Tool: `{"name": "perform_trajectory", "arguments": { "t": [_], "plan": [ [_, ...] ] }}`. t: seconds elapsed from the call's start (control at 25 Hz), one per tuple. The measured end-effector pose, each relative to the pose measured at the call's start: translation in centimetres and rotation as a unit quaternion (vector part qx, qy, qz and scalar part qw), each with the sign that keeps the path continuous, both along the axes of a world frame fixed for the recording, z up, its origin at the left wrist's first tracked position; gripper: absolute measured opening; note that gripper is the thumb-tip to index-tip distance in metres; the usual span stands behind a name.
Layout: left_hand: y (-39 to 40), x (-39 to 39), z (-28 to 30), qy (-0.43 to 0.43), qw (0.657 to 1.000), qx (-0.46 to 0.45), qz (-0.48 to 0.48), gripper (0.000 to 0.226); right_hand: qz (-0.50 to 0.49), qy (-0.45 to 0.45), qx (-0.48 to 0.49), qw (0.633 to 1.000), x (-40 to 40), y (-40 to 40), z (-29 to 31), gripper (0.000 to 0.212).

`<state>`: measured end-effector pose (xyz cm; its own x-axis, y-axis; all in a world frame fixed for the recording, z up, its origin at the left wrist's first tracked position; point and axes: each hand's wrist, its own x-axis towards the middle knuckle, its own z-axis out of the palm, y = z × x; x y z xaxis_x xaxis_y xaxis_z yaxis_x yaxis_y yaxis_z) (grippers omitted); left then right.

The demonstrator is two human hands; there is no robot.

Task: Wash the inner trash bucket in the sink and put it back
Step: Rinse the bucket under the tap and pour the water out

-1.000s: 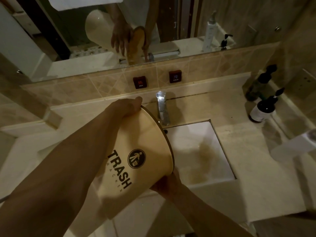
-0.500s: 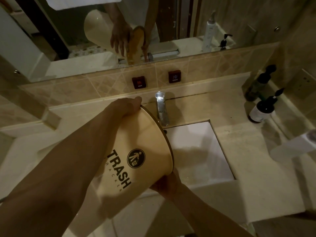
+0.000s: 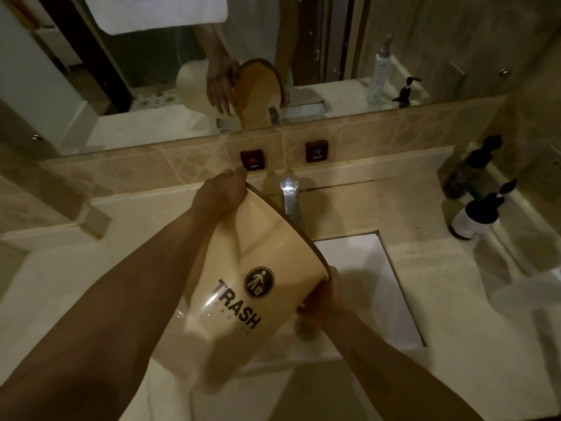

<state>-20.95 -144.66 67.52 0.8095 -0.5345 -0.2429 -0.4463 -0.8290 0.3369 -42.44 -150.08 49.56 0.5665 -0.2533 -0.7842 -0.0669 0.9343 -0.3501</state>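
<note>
A cream plastic trash bucket (image 3: 243, 287) with a black "TRASH" print lies tipped on its side over the left of the white sink (image 3: 370, 287), its mouth turned toward the basin and the chrome faucet (image 3: 290, 199). My left hand (image 3: 221, 192) grips the far upper part of the rim, fingers curled over the edge. At the near lower rim my right hand (image 3: 321, 296) holds the bucket from below. The inside of the bucket is hidden from here; the mirror shows its brown interior.
Red HOT (image 3: 252, 159) and COLD (image 3: 316, 151) buttons sit in the tiled backsplash behind the faucet. Two dark pump bottles (image 3: 476, 211) stand on the counter at right. A mirror (image 3: 273, 56) spans the wall above. Beige stone counter (image 3: 455, 299) surrounds the sink.
The bucket has tilted further, its bottom end swinging down toward me and its mouth turning more toward the basin. My right hand has slid up onto the near rim.
</note>
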Motion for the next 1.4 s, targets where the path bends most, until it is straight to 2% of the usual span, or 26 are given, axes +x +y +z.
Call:
{"name": "perform_trajectory", "arguments": {
  "t": [0.16, 0.28, 0.36, 0.44, 0.56, 0.72, 1.0, 1.16, 1.32, 1.4],
  "plan": [
    [-0.5, 0.7, -1.9, -0.009, 1.000, -0.012, 0.004, 0.026, -0.020, 0.010, -0.021, 1.000, 1.2, -2.3, -1.3, 0.061],
    [-1.2, 0.5, -3.2, 0.010, 0.998, -0.043, 0.038, 0.026, -0.025, 0.030, -0.040, 0.998, 1.4, -4.1, -1.8, 0.050],
    [-1.3, 0.2, -3.8, 0.036, 0.994, -0.074, 0.066, 0.031, -0.032, 0.040, -0.055, 0.997, 1.5, -5.3, -2.1, 0.038],
    [-1.1, -0.2, -4.4, 0.071, 0.984, -0.124, 0.107, 0.036, -0.051, 0.055, -0.088, 0.993, 1.6, -6.8, -2.0, 0.036],
    [-0.7, -1.3, -6.8, 0.081, 0.968, -0.193, 0.136, 0.036, -0.044, 0.077, -0.104, 0.991, 1.9, -9.9, -0.3, 0.036],
    [0.4, -3.5, -10.5, 0.136, 0.908, -0.309, 0.250, 0.034, -0.049, 0.090, -0.126, 0.987, 2.2, -12.8, 1.4, 0.031],
    [2.0, -5.7, -14.2, 0.248, 0.825, -0.380, 0.336, 0.029, 0.026, 0.114, -0.175, 0.978, 2.7, -13.6, 2.3, 0.034],
    [2.8, -5.8, -15.3, 0.266, 0.833, -0.371, 0.313, 0.030, 0.053, 0.116, -0.199, 0.972, 2.8, -13.7, 2.6, 0.035],
    [4.2, -5.6, -16.8, 0.304, 0.824, -0.367, 0.306, 0.030, 0.117, 0.115, -0.211, 0.964, 2.8, -13.6, 3.2, 0.026],
    [4.4, -5.1, -17.2, 0.318, 0.840, -0.340, 0.279, 0.036, 0.123, 0.099, -0.224, 0.962, 2.9, -13.7, 3.3, 0.020]
  ]
}}
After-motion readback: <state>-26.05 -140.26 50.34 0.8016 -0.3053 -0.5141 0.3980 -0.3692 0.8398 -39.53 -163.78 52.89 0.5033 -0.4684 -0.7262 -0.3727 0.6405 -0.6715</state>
